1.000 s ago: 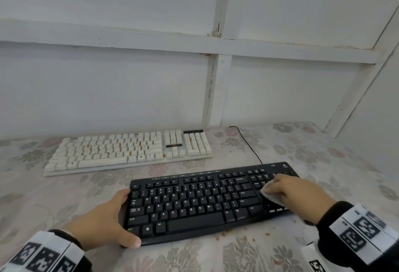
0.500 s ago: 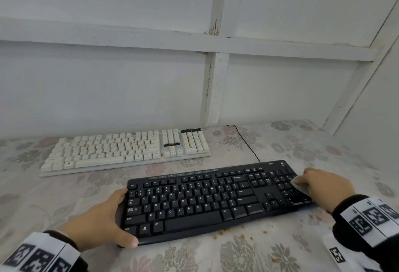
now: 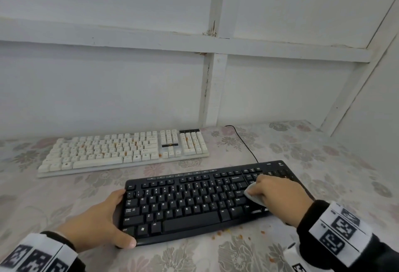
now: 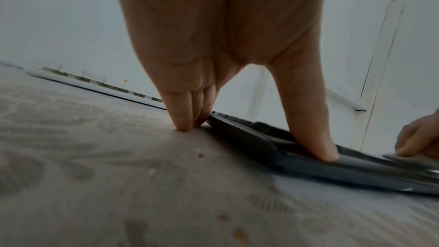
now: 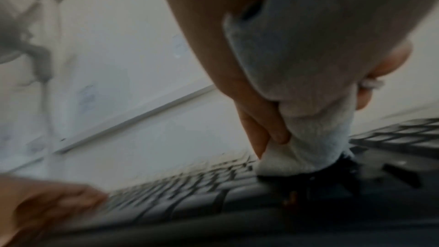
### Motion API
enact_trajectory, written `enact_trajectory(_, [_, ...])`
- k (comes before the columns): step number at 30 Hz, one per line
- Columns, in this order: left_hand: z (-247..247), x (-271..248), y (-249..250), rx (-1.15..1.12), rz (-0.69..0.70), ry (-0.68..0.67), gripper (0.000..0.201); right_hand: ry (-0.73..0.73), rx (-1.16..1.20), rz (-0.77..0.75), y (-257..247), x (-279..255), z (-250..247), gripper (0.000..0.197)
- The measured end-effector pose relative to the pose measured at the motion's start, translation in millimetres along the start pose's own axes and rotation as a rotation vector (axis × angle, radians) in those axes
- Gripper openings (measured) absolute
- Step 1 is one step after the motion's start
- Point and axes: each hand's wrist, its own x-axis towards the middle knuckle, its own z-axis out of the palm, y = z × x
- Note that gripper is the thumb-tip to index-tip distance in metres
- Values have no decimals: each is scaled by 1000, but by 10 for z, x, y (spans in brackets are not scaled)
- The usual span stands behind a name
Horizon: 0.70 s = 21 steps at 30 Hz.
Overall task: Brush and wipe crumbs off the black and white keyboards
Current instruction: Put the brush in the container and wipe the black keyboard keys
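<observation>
- right hand lower right of frame, fingers curled round white cloth, pressing it on black keyboard
- left hand lower left, clasps the keyboard's left end
- white keyboard mid-left, crumbs on keys

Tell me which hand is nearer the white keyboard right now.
Left, by a small margin. The left hand grips the black keyboard's left end, below the white keyboard's middle. The right hand holds a cloth on the black keyboard's right side, past the white one's right end.

Soft even daylight; blurred wrist views.
</observation>
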Motion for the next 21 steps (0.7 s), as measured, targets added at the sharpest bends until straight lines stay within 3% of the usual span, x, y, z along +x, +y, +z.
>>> enact_trajectory(3, [-4,-17,12,21,1,-9,160,-15,-39,60,160,-3,88,15])
enact_trajectory(10, [17,22,-34,3,7,19,134,-48,-157,229,572,-25,72,15])
enact_trajectory(13, [6,32,-53,-9,10,24,132,-39,-158,345,742,-17,73,21])
enact_trajectory(15, [-3,31,-51,3,7,15,134,-22,-146,390,812,-3,58,12])
enact_trajectory(21, [-16,16,-37,29,-3,8,149,-142,-103,419,844,127,-69,41])
